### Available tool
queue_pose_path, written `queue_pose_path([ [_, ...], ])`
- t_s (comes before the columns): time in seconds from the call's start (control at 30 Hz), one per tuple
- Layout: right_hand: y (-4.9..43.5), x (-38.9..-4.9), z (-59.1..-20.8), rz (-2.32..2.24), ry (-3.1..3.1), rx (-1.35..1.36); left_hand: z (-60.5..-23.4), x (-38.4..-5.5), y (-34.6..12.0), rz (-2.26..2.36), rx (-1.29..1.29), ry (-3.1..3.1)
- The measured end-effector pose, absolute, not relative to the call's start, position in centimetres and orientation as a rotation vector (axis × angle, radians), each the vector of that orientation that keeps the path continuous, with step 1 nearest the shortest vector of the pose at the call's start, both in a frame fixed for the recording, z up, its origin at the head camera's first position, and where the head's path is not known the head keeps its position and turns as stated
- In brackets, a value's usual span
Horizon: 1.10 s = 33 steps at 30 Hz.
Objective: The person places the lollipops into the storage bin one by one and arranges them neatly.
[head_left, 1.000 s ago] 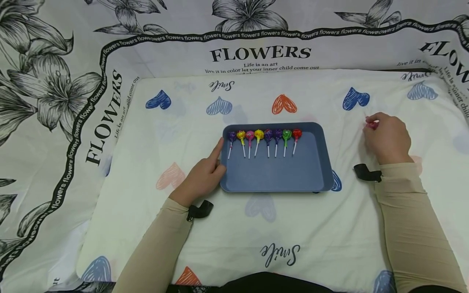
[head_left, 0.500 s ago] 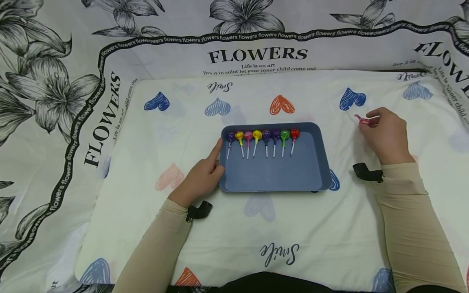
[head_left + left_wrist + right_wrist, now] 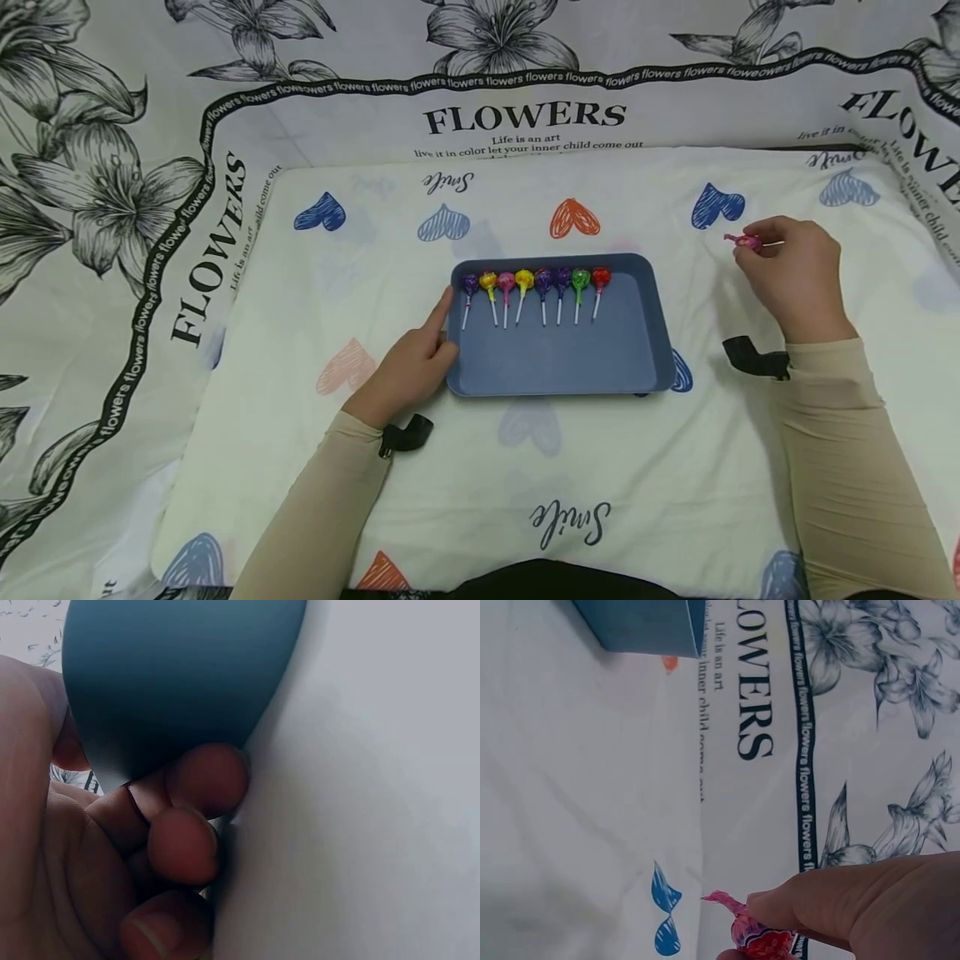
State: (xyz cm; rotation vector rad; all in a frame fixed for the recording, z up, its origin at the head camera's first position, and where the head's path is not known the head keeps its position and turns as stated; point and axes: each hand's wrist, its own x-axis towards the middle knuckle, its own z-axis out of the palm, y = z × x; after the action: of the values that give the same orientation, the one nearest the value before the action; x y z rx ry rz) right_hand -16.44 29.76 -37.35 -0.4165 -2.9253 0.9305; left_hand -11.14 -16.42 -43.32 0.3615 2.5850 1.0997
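Note:
My left hand (image 3: 411,367) is at the left side of a blue-grey tray (image 3: 562,362), index finger laid straight along the edge and thumb at the rim. In the left wrist view, the curled fingers (image 3: 184,847) sit against the tray's outer wall (image 3: 180,682), low by the cloth. Several wrapped lollipops (image 3: 543,282) lie side by side along the tray's far side, white sticks toward me. Right of the tray, my right hand (image 3: 798,275) pinches a pink wrapped candy (image 3: 761,934) between thumb and fingers, above the cloth. Its twisted wrapper end points left; no stick shows.
A pale cloth (image 3: 450,492) with printed hearts and lettering lies under the tray, over a white cloth (image 3: 337,121) with black flower prints. Black straps (image 3: 753,357) are on both wrists. A dark shape (image 3: 555,579) is at the bottom edge.
My right hand has risen slightly from the cloth with the pink candy, and the wrapper's twisted end has come into sight. The left hand and tray stay in place; the view shifts slightly.

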Motion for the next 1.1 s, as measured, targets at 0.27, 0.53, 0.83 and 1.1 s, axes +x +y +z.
queue_pose_path([
  [0.27,29.2,-15.9,-36.5,0.887,-2.904,-0.36,-43.5,-10.9,-16.5,1.136,0.349,2.571],
  [0.53,28.6,-15.2,-35.5,0.916,-2.92,-0.387,-43.6,-11.0,-16.4,1.111,0.367,2.588],
  [0.83,27.9,-15.0,-35.4,0.877,-2.876,-0.325,-43.2,-11.1,-16.5,1.102,0.38,2.584],
  [1.1,27.3,-14.9,-35.1,0.911,-2.862,-0.32,-43.3,-11.1,-16.6,1.103,0.369,2.591],
])
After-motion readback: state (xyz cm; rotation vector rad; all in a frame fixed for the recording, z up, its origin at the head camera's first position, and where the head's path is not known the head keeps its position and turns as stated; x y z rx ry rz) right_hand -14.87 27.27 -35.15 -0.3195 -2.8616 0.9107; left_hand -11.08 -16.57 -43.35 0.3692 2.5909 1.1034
